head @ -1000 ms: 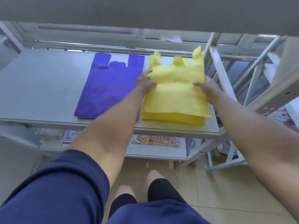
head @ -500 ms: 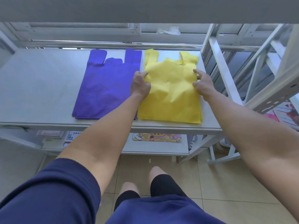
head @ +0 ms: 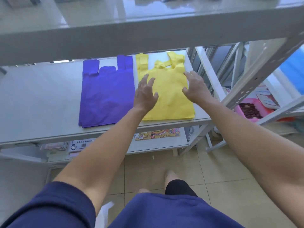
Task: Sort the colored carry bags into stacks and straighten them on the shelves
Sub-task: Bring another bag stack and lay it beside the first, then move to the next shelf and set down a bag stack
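Yellow carry bags (head: pixel 166 97) are stacked flat on the right part of a grey middle shelf (head: pixel 41 99), with the stack's near edge close to the front lip. Purple carry bags (head: pixel 107 97) are stacked flat just beside them on the left, and a narrow strip of shelf is shown between the 2 stacks. The handles of both stacks are pointed away from the person, toward the back of the shelf.

The left hand (head: pixel 145 94) is held over the left part of the yellow carry bags, with fingers straight and spread, and nothing is held in its grip. The right hand (head: pixel 195 89) is placed at the right edge of the same stack, with fingers spread and slightly bent, and its grip is likewise empty. Whether the palms are pressed on the fabric cannot be told.

An upper shelf (head: pixel 115 30) is seen across the top of the view. A lower shelf (head: pixel 148 149) is seen beneath, and a colourful printed card (head: pixel 157 134) is laid on it. A pink basket (head: pixel 246 111) is set on a neighbouring rack at the right. Pale floor tiles (head: pixel 213 178) are seen below.
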Action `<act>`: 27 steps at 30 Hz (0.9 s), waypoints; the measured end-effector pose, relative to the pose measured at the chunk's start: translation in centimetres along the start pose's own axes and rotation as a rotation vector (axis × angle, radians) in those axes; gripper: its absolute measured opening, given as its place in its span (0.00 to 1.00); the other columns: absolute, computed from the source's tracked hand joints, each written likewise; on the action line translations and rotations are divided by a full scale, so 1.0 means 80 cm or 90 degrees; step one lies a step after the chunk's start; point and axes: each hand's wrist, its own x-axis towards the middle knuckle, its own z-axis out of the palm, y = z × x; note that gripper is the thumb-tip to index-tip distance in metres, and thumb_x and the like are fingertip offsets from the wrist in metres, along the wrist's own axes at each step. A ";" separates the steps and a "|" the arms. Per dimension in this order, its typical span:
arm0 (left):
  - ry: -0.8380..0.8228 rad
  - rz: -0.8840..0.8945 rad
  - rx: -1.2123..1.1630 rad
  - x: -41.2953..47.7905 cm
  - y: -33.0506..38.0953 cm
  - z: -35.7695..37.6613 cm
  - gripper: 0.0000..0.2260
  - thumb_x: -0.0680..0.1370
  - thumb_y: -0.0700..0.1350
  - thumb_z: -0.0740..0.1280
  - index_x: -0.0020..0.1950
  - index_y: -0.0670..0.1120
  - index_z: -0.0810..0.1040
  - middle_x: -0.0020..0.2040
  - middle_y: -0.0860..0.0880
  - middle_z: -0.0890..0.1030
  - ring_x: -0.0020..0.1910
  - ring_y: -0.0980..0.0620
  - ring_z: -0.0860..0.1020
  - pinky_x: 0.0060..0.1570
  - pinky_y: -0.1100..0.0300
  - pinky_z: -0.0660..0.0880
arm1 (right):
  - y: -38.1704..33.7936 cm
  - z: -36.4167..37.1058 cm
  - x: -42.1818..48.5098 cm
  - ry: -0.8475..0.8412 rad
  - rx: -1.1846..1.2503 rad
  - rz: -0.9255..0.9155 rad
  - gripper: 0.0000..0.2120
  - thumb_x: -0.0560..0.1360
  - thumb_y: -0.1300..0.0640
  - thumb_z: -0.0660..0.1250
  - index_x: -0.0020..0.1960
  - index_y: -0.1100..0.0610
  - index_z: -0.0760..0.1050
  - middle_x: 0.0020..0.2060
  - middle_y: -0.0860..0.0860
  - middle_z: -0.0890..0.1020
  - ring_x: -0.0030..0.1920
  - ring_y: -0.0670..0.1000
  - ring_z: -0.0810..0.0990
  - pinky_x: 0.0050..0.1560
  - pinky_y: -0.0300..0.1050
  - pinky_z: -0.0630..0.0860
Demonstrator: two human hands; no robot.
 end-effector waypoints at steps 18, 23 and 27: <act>-0.104 0.607 0.180 -0.135 0.248 -0.007 0.37 0.82 0.59 0.59 0.85 0.45 0.48 0.85 0.45 0.46 0.84 0.46 0.46 0.80 0.44 0.54 | 0.054 -0.130 -0.337 0.203 -0.086 0.296 0.35 0.78 0.49 0.65 0.82 0.56 0.58 0.82 0.61 0.56 0.82 0.63 0.51 0.78 0.65 0.58; -0.149 0.697 0.139 -0.159 0.389 0.066 0.38 0.82 0.61 0.58 0.85 0.45 0.48 0.85 0.46 0.46 0.84 0.47 0.46 0.81 0.45 0.52 | 0.179 -0.213 -0.406 0.220 -0.096 0.463 0.42 0.77 0.44 0.63 0.85 0.53 0.49 0.84 0.58 0.46 0.83 0.61 0.44 0.81 0.62 0.52; -0.188 0.764 0.145 -0.162 0.497 0.131 0.38 0.81 0.62 0.54 0.85 0.47 0.43 0.85 0.46 0.44 0.84 0.46 0.44 0.82 0.45 0.49 | 0.284 -0.263 -0.465 0.216 -0.137 0.519 0.41 0.79 0.50 0.66 0.85 0.53 0.48 0.84 0.58 0.45 0.83 0.61 0.43 0.80 0.62 0.53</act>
